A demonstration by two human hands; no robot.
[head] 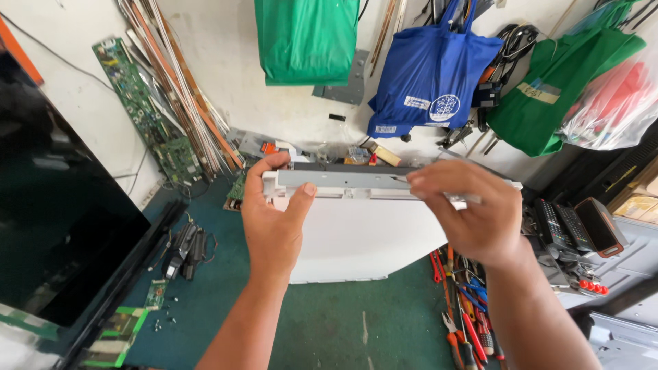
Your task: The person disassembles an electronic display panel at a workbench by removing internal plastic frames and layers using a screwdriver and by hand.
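Both hands held a white panel (356, 240) up over the green surface (329, 322), near the middle of the scene, its lower edge hanging free above the cloth. The left hand (274, 219) was closed around the panel's upper left corner, thumb laid along a grey metal strip (343, 179) that ran across the panel's top edge, fingers curled over the far side. The right hand (473, 212) was closed on the right part of that same strip, fingertips pinched together on it near a thin, pale length that stuck out to the right; whether that length was part of the strip could not be told. To the left leaned a dark flat screen (62, 205), with a green circuit board (140, 109) propped against the far wall beside a bundle of long thin strips (185, 89). On the wall hung a green bag (305, 38) and a blue bag (432, 68). Near right on the surface lay red-handled tools (466, 322), and further right, remote controls (565, 229).
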